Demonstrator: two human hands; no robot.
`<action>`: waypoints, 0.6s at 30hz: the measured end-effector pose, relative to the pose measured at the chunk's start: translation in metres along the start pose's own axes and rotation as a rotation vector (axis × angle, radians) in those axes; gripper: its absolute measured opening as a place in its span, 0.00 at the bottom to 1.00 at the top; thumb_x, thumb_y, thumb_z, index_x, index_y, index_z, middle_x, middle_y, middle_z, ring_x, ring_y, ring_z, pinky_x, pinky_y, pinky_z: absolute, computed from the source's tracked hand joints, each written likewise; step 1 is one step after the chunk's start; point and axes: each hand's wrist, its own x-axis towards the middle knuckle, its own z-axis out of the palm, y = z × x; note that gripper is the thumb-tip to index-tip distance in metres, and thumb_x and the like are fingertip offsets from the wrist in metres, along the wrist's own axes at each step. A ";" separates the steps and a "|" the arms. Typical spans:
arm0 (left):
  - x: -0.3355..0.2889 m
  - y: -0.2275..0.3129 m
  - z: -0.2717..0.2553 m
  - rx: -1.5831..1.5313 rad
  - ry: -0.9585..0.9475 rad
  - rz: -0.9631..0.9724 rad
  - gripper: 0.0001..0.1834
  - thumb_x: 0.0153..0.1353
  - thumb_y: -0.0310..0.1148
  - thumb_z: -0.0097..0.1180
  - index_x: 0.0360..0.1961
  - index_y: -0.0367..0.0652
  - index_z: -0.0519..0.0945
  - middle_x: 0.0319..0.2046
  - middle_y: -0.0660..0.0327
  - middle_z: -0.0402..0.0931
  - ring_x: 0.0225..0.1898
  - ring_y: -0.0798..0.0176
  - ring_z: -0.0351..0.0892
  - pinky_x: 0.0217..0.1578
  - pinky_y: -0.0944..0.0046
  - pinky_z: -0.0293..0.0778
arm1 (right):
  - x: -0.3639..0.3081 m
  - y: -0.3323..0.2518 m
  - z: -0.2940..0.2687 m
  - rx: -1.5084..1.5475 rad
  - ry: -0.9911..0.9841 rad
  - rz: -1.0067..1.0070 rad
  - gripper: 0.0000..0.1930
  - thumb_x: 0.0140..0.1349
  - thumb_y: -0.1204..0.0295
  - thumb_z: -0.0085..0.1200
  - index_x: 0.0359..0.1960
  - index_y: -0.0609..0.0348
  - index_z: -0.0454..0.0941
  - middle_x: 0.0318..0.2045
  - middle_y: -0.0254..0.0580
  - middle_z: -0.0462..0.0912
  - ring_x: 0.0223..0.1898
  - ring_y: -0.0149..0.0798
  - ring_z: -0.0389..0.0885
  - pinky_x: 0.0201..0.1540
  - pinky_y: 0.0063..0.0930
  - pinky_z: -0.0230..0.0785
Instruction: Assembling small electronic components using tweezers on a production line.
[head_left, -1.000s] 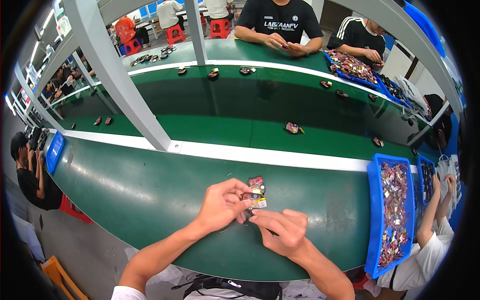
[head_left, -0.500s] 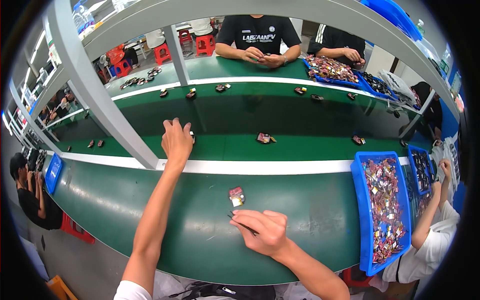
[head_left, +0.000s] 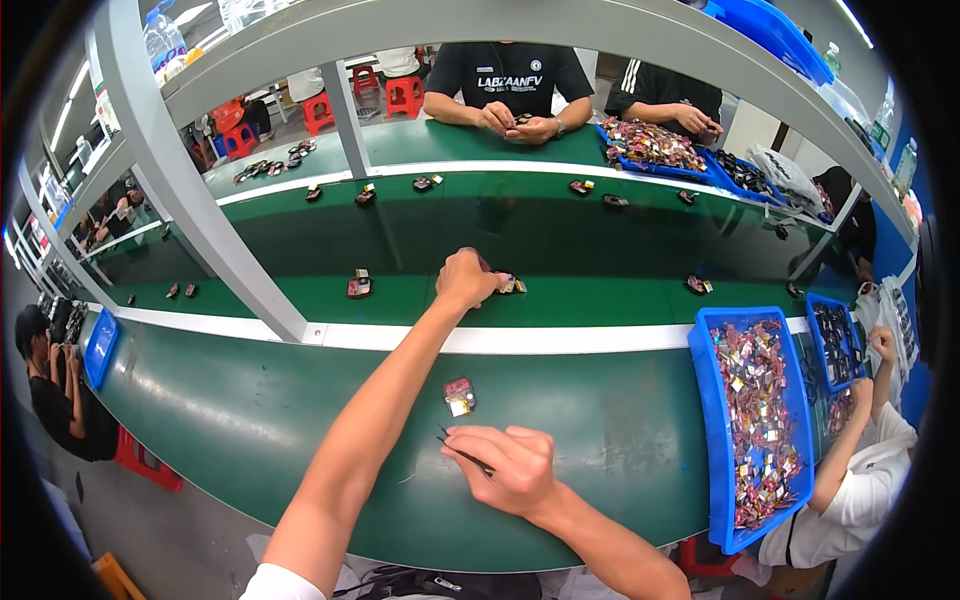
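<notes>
Two hands | left hand (head_left: 467, 277) closed over small part (head_left: 508, 285) on belt | right hand (head_left: 503, 466) pinching tweezers (head_left: 462, 457)

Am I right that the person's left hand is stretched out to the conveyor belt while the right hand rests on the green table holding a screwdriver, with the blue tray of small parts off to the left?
Not quite: the blue tray of small parts sits on the person's right, as the head view shows. The rest holds: the left hand reaches to the conveyor belt, and the right hand rests on the green table holding a thin dark tool, seemingly a screwdriver.
</notes>
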 end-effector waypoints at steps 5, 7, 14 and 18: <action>0.000 -0.008 -0.008 -0.221 -0.046 -0.053 0.17 0.58 0.32 0.71 0.39 0.29 0.80 0.26 0.54 0.82 0.20 0.68 0.80 0.19 0.67 0.76 | 0.002 -0.005 -0.002 0.000 -0.018 0.005 0.09 0.49 0.75 0.73 0.31 0.53 0.86 0.31 0.30 0.88 0.16 0.29 0.74 0.18 0.22 0.60; -0.004 -0.007 -0.009 -0.274 -0.064 -0.048 0.13 0.60 0.30 0.68 0.39 0.30 0.80 0.26 0.55 0.82 0.20 0.68 0.79 0.19 0.67 0.75 | 0.002 -0.004 -0.003 0.003 -0.023 0.000 0.09 0.49 0.75 0.73 0.31 0.53 0.86 0.31 0.30 0.88 0.16 0.30 0.74 0.18 0.22 0.61; -0.039 -0.034 -0.029 -0.831 -0.317 -0.071 0.08 0.69 0.27 0.57 0.45 0.33 0.79 0.31 0.60 0.78 0.25 0.68 0.79 0.20 0.69 0.72 | 0.003 -0.002 -0.002 0.014 -0.025 0.014 0.08 0.48 0.77 0.73 0.30 0.54 0.86 0.30 0.33 0.89 0.19 0.31 0.80 0.19 0.22 0.63; -0.101 -0.044 -0.057 -1.026 -0.390 -0.106 0.10 0.69 0.29 0.58 0.47 0.35 0.77 0.33 0.60 0.78 0.26 0.67 0.81 0.20 0.71 0.72 | 0.006 -0.006 -0.006 0.013 -0.041 0.029 0.08 0.47 0.78 0.74 0.28 0.55 0.86 0.30 0.36 0.90 0.20 0.31 0.82 0.20 0.20 0.64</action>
